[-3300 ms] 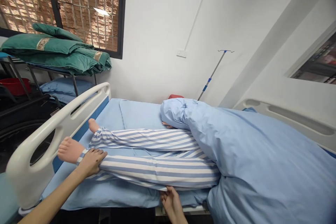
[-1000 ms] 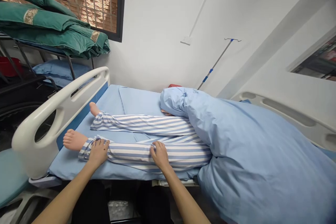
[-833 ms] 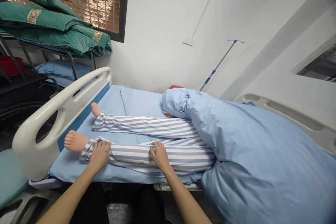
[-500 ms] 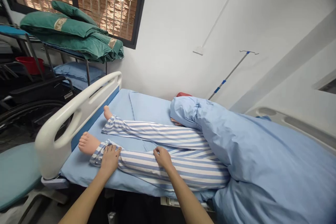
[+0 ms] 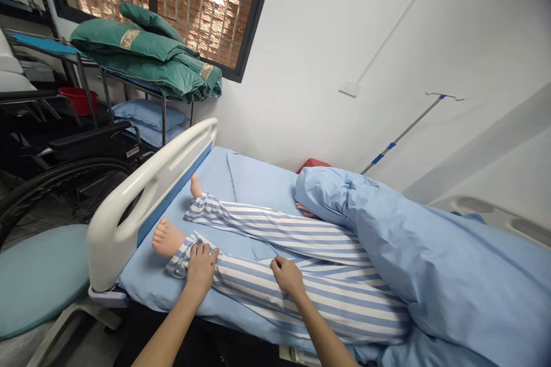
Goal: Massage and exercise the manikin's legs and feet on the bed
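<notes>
Two bare hands, well apart from each other, both upon the lying figure's near leg [image 5: 258, 281]; the left hand [image 5: 201, 266] lies palm down over the striped trousers [image 5: 297, 235], just above the ankle, fingers a little spread and reaching toward the far side, draped rather than clamped; its forearm [image 5: 172, 324] slants in from the lower edge, elbow out of view; and the right hand [image 5: 287, 275], farther up toward the knee, has its fingers curled under in a loose fist, back of the hand up, its forearm [image 5: 322, 330] angling in from the lower right; whether those fingertips pinch any cloth, I cannot tell; look at the leg itself, stretched along the blue sheet [image 5: 258, 180], the bare near foot [image 5: 167, 238] toes up just beyond the left hand; the far foot [image 5: 196, 186] lies closer to the wall side; over on the right, a rumpled blue quilt [image 5: 456, 269] covers the thighs; and at the left, the white footboard [image 5: 103, 258] stands near the toes, a green stool seat [image 5: 43, 275] beyond it.
</notes>
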`<action>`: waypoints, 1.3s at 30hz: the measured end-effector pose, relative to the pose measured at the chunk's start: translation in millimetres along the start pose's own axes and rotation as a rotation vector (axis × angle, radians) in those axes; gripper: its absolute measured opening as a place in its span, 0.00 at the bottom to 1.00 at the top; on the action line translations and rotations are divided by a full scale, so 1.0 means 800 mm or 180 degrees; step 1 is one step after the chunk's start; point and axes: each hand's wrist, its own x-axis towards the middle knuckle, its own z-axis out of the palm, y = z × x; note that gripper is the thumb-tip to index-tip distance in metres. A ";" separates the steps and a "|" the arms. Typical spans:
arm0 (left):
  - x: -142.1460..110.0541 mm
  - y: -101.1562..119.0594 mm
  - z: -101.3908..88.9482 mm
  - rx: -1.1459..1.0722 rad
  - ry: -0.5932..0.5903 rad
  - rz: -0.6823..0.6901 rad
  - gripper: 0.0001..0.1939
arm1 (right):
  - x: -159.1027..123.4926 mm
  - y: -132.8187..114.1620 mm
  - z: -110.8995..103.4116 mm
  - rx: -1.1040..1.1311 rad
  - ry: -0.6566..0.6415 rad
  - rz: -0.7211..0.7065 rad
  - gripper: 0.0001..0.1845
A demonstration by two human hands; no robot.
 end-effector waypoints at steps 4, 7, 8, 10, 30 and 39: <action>0.001 -0.002 0.005 0.0059 0.0008 -0.0002 0.23 | 0.002 0.001 0.000 0.0171 -0.0069 -0.0048 0.16; 0.002 -0.002 0.008 0.0169 -0.0053 -0.0043 0.24 | 0.005 0.006 0.000 0.0388 -0.0111 -0.0124 0.15; 0.002 -0.001 0.009 0.0202 -0.0092 -0.0058 0.24 | 0.007 0.009 0.001 0.0477 -0.0128 -0.0134 0.15; 0.003 0.000 0.008 0.0240 -0.0165 -0.0090 0.25 | 0.012 0.015 0.003 0.0649 -0.0189 -0.0148 0.15; 0.009 0.021 -0.005 0.0470 -0.0288 -0.0292 0.29 | 0.054 0.062 0.009 0.1362 -0.0890 -0.1043 0.12; 0.002 0.020 -0.011 0.0505 -0.0133 -0.0067 0.28 | 0.050 0.059 0.006 0.1100 -0.0213 -0.0787 0.13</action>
